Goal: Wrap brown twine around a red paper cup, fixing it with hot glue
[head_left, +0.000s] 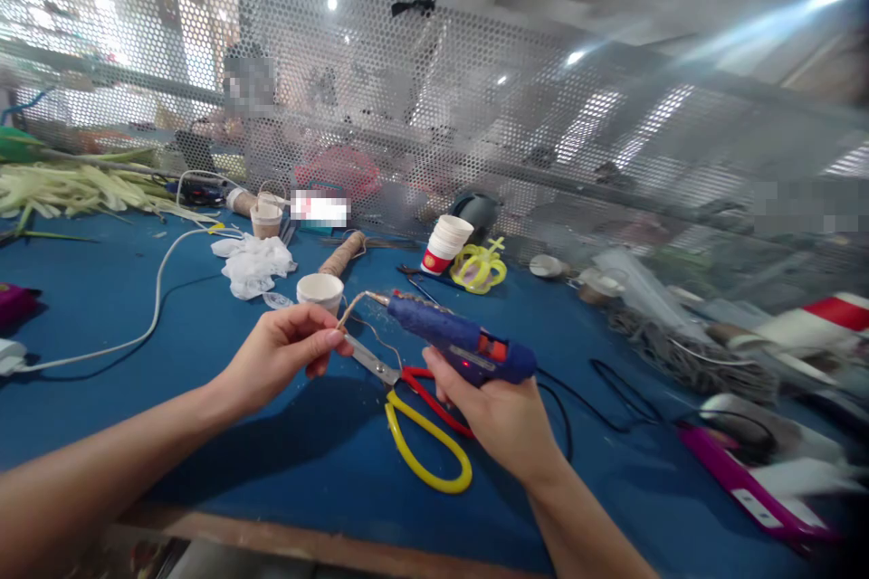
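My left hand [289, 346] pinches a short piece of tan twine [351, 309] between thumb and fingers, its upper end bent over toward the right. In my right hand [499, 412] is a blue glue gun [454, 335], a small red light glowing on its side. The gun's nozzle points left and meets or nearly meets the twine's end. Below both hands lie scissors [390, 375] with one red and one yellow handle, blades partly behind my left fingers. A white paper cup [320, 291] stands just behind my left hand, with a twine-wrapped roll [343, 253] behind it.
Farther back are stacked paper cups [448, 242], a yellow woven crown shape [479, 270] and crumpled white plastic [254, 266]. A white cable [159, 289] crosses the left side. Grey cord [692, 362] and a magenta device [753, 479] lie right. A perforated metal screen [380, 90] bounds the blue table.
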Demonstrator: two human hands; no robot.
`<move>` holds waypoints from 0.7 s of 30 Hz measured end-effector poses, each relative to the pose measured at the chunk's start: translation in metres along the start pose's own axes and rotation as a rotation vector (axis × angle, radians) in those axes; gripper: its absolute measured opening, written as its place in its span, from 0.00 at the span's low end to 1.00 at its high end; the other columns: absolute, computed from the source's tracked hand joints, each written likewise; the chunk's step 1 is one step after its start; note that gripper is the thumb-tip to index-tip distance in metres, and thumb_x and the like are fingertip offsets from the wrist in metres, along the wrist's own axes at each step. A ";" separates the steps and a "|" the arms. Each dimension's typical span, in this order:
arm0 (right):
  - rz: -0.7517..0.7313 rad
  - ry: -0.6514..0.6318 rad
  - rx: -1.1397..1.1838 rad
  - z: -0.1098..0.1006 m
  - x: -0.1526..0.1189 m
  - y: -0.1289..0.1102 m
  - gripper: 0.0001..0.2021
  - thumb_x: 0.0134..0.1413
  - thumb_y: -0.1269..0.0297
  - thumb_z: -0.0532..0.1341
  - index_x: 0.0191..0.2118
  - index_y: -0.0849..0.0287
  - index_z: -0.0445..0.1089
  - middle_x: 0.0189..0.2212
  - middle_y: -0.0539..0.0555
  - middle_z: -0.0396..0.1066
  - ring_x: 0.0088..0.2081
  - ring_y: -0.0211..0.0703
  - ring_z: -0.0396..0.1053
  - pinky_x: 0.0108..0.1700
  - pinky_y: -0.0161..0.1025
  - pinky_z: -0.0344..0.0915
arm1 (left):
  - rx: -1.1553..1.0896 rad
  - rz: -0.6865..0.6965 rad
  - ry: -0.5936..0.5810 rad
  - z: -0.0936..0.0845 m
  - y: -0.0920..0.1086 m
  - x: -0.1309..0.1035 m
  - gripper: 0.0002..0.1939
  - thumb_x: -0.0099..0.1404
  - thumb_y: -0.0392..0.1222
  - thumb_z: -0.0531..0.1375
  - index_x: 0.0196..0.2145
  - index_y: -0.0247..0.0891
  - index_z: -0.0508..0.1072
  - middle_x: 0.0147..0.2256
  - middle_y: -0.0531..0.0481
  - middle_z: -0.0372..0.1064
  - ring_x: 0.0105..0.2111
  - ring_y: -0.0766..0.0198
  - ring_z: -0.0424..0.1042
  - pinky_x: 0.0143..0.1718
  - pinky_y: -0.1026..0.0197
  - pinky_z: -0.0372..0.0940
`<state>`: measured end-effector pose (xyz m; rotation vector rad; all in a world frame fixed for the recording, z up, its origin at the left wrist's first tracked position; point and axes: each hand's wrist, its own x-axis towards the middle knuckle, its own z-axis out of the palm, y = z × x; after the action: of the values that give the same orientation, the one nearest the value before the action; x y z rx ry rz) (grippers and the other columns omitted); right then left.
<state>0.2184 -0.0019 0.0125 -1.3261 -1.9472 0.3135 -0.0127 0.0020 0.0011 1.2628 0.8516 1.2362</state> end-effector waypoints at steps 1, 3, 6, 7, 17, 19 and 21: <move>-0.001 0.005 -0.005 0.000 0.000 0.000 0.13 0.46 0.54 0.58 0.23 0.56 0.72 0.13 0.51 0.68 0.24 0.46 0.71 0.26 0.39 0.67 | -0.003 -0.001 -0.004 0.000 0.000 0.000 0.10 0.53 0.44 0.62 0.26 0.34 0.68 0.23 0.52 0.72 0.16 0.73 0.61 0.19 0.67 0.58; -0.003 0.012 -0.010 0.000 -0.001 -0.002 0.12 0.47 0.55 0.58 0.23 0.56 0.72 0.14 0.51 0.69 0.25 0.47 0.71 0.27 0.39 0.68 | -0.007 -0.002 -0.006 0.001 0.000 0.001 0.10 0.53 0.44 0.62 0.25 0.34 0.68 0.23 0.52 0.72 0.16 0.73 0.61 0.19 0.67 0.58; 0.005 0.047 -0.012 0.004 -0.003 -0.008 0.10 0.46 0.56 0.59 0.26 0.55 0.73 0.19 0.52 0.72 0.29 0.48 0.72 0.31 0.40 0.69 | -0.005 -0.005 -0.002 0.000 0.000 0.000 0.10 0.53 0.44 0.62 0.25 0.34 0.68 0.23 0.51 0.72 0.16 0.73 0.61 0.19 0.67 0.58; 0.010 0.064 -0.013 0.005 -0.003 -0.010 0.10 0.46 0.56 0.59 0.27 0.56 0.73 0.22 0.53 0.73 0.31 0.48 0.72 0.32 0.41 0.69 | -0.004 -0.007 -0.001 0.000 0.000 0.000 0.10 0.52 0.44 0.62 0.25 0.34 0.68 0.23 0.51 0.72 0.16 0.73 0.61 0.19 0.67 0.58; -0.003 0.053 0.010 0.004 -0.003 -0.012 0.09 0.47 0.57 0.59 0.28 0.56 0.72 0.23 0.52 0.74 0.28 0.46 0.72 0.33 0.40 0.70 | -0.013 -0.006 0.000 0.001 0.000 0.000 0.11 0.52 0.45 0.62 0.25 0.34 0.67 0.23 0.51 0.72 0.16 0.73 0.62 0.18 0.67 0.58; 0.006 0.072 0.021 0.006 -0.002 -0.014 0.09 0.45 0.57 0.60 0.28 0.57 0.71 0.25 0.52 0.74 0.28 0.46 0.72 0.34 0.40 0.70 | -0.009 -0.005 -0.005 0.000 0.000 0.000 0.11 0.52 0.45 0.62 0.25 0.34 0.67 0.23 0.51 0.72 0.16 0.73 0.62 0.19 0.67 0.59; 0.020 0.087 0.033 0.007 -0.002 -0.017 0.10 0.44 0.56 0.60 0.29 0.59 0.70 0.25 0.52 0.74 0.27 0.44 0.72 0.34 0.39 0.70 | -0.011 -0.004 -0.008 0.000 0.000 -0.001 0.10 0.53 0.44 0.62 0.25 0.34 0.68 0.23 0.51 0.72 0.16 0.73 0.62 0.19 0.67 0.59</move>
<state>0.2025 -0.0100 0.0163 -1.3164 -1.8506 0.2922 -0.0127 0.0015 0.0007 1.2561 0.8399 1.2303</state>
